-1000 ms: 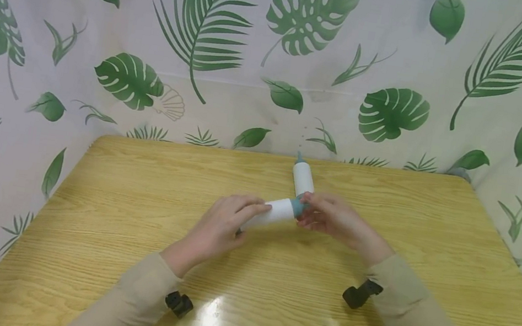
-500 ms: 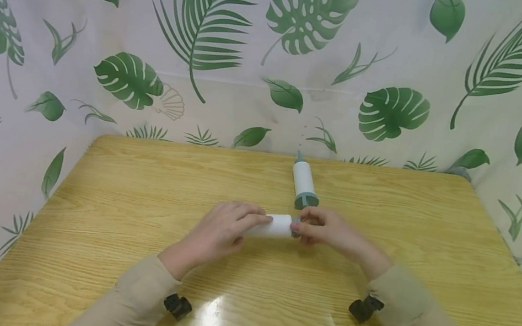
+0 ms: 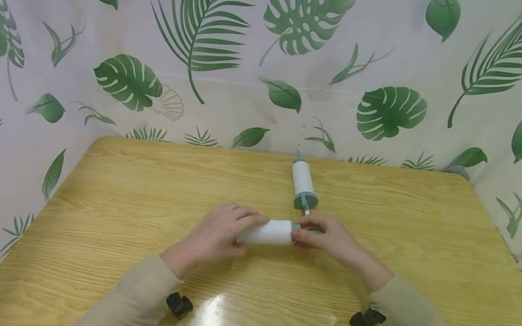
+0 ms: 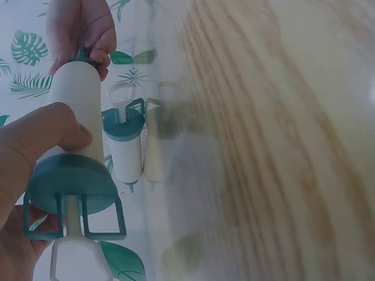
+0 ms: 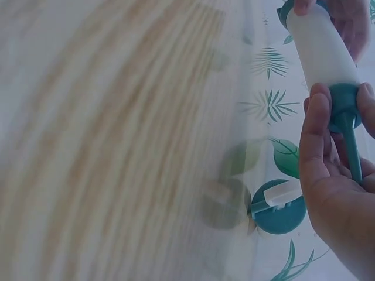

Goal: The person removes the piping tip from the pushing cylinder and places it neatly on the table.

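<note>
A large white syringe [image 3: 272, 233] with teal ends lies across between my two hands, roughly level above the table. My left hand [image 3: 218, 235] grips its barrel near the flange end. In the left wrist view the teal flange [image 4: 73, 184] has two side loops, and a white plunger handle [image 4: 79, 260] sticks out. With thumb and fingers, my right hand [image 3: 332, 242] pinches the teal nozzle cap [image 5: 344, 100] at the other end; the slim nozzle [image 5: 351, 149] extends past the fingers. A second, similar syringe [image 3: 302, 178] lies behind, its plunger handle partly hidden by my right hand.
The wooden table [image 3: 139, 174] reaches back to a leaf-patterned cloth [image 3: 232, 81], which also stands at both sides. The second syringe's nozzle points toward the table's back edge. A black wrist camera [image 3: 366, 321] hangs under the right sleeve, another [image 3: 179, 305] beside the left.
Both hands have brought the held syringe nearer to me, away from the second one, and more level. The right fingers now cover more of its teal cap. The second syringe stays put.
</note>
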Available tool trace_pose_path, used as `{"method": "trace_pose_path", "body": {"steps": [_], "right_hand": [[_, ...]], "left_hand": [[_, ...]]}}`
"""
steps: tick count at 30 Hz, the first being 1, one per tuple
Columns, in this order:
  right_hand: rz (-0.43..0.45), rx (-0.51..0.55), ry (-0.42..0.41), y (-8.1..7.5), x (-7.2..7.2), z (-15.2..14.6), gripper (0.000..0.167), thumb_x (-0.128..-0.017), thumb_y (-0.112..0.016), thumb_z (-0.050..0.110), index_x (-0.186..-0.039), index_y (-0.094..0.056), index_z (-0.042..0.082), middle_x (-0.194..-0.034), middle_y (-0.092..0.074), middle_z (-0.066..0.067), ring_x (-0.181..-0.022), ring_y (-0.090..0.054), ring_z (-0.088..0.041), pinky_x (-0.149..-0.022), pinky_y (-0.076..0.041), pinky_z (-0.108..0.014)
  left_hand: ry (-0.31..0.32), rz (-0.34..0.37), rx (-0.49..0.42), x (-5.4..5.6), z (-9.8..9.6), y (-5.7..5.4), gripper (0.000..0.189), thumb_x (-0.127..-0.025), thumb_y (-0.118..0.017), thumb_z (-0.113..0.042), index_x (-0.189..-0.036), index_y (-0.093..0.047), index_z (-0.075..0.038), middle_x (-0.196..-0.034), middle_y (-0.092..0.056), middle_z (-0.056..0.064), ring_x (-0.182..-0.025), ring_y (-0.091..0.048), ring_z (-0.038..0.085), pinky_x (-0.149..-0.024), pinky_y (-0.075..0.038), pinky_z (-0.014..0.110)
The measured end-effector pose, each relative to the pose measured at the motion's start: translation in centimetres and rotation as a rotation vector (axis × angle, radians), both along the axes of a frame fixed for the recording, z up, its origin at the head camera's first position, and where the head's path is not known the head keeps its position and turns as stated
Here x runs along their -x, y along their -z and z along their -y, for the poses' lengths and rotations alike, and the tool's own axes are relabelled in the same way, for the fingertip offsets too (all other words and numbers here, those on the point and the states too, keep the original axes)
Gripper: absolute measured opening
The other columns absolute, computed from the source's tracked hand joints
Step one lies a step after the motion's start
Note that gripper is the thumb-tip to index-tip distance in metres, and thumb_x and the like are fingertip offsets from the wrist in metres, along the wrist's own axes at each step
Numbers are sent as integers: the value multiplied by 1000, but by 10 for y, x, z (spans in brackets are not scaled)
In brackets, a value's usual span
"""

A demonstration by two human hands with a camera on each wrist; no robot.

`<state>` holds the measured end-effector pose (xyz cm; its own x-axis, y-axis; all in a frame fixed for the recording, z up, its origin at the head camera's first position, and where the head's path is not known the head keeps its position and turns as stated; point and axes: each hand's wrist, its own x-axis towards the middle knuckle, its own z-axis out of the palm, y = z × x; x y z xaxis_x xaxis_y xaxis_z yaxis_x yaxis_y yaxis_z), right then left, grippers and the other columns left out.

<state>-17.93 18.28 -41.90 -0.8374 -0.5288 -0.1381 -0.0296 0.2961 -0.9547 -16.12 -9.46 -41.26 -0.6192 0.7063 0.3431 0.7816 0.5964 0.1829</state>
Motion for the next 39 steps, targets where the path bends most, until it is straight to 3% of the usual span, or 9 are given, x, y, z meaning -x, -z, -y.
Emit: {"method": "trace_pose_path", "body": {"steps": [7, 11, 17, 26, 34, 39], "right_hand": [[-1, 27, 40, 2, -4, 2, 41, -93, -64, 25, -118, -58, -7, -106, -64, -15, -93, -67, -27, -82, -54, -43], [-9, 34, 50, 3, -5, 2, 42, -92, -65, 25, -118, -58, -7, -105, -65, -15, -92, -67, -26, -82, -54, -43], [8, 55, 68, 4, -7, 1, 42, -90, -67, 24, -118, -59, -5, -106, -65, -16, -94, -67, -29, -84, -53, -43], [-42, 24, 63, 7, -8, 0, 38, -86, -72, 24, -112, -63, -2, -102, -68, -15, -91, -67, -26, -81, -54, -35], [-185, -48, 37, 11, -8, -4, 35, -81, -77, 23, -110, -66, 6, -109, -66, -8, -101, -63, -21, -87, -50, -35], [-272, -62, 11, 10, -9, -2, 34, -78, -79, 15, -107, -64, 6, -108, -66, -8, -99, -63, -23, -83, -52, -32]], "left_hand": [[-30, 12, -51, 6, 1, 1, 52, -73, -82, -19, -121, -63, -17, -114, -63, 2, -103, -58, 20, -89, -47, 36], [-41, 55, -92, 8, 2, 2, 49, -74, -82, -22, -120, -65, -18, -112, -63, 2, -100, -59, 20, -86, -48, 35], [-12, 102, -164, 10, 3, 3, 47, -74, -83, -19, -118, -67, -17, -109, -64, 2, -97, -60, 19, -81, -51, 32], [39, 180, -174, 14, 3, 3, 49, -72, -84, -15, -118, -68, -16, -111, -66, 2, -101, -61, 18, -84, -51, 32], [50, 268, -153, 15, 4, 5, 49, -74, -83, -18, -120, -67, -15, -114, -67, 2, -100, -62, 16, -84, -51, 31], [39, 282, -138, 15, 4, 6, 48, -76, -82, -21, -121, -67, -17, -113, -67, 2, -100, -62, 16, -83, -51, 32]]}}
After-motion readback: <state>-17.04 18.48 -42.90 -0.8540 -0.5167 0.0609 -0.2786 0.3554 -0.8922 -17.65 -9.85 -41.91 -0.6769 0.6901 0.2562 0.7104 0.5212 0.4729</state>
